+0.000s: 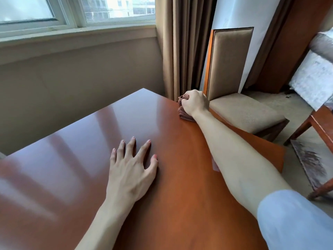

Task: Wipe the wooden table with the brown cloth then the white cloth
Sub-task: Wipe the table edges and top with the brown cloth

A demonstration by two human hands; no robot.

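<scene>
Right hand [195,103] at 1 o'clock, fingers clenched round brown cloth [183,114] on surface [180,186] edge. Left hand [131,170] flat, fingers released, bracing. Wipe in overlapping strokes, steady pressure. White cloth unseen.

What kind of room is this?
Probably a hotel room or a bedroom corner. A glossy wooden table stands under a window with long brown curtains, and a padded chair is pulled up beside it.
</scene>
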